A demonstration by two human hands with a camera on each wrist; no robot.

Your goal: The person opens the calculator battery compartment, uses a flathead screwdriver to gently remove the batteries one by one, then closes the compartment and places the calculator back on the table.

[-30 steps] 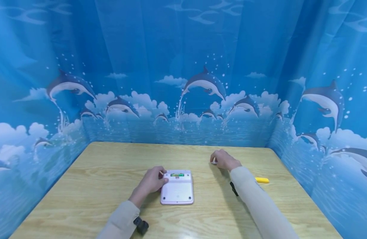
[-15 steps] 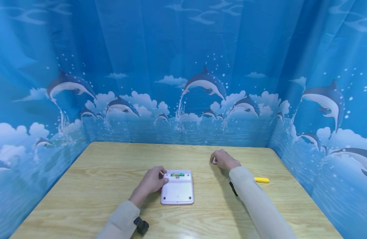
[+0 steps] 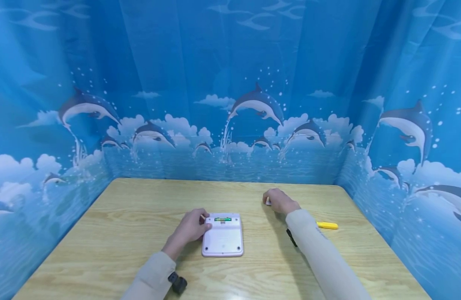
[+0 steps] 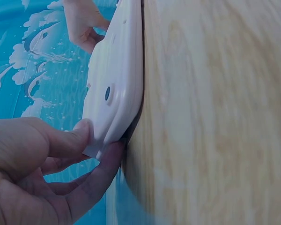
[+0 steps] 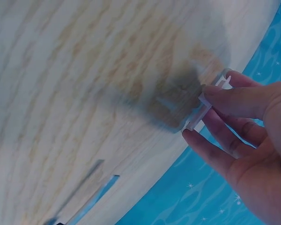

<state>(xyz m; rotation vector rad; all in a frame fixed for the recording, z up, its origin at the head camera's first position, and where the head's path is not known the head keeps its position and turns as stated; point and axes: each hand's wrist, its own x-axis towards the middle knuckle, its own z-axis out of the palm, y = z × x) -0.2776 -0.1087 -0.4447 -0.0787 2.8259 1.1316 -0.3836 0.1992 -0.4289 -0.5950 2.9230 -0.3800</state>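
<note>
A pale pinkish-white calculator [image 3: 223, 239] lies face down on the table, and a green battery [image 3: 223, 219] shows in its open compartment. My left hand [image 3: 191, 226] pinches the calculator's far left corner, thumb on top and fingers below, as the left wrist view shows. In the right wrist view, my right hand [image 5: 253, 126] holds a small white battery cover [image 5: 201, 112] between thumb and fingertips, close to the tabletop. From the head view my right hand [image 3: 280, 201] is beyond and right of the calculator, hiding most of the cover.
A yellow handle [image 3: 328, 225] lies right of my right forearm, partly behind the sleeve. A thin flat-tipped shaft [image 5: 94, 199] shows low in the right wrist view. The wooden table [image 3: 148, 208] meets a blue dolphin-print curtain [image 3: 230, 83] at its back and sides.
My right hand has shifted slightly left with the battery cover, and its sleeve uncovers a little more of the yellow handle. The left hand and the calculator stay in place.
</note>
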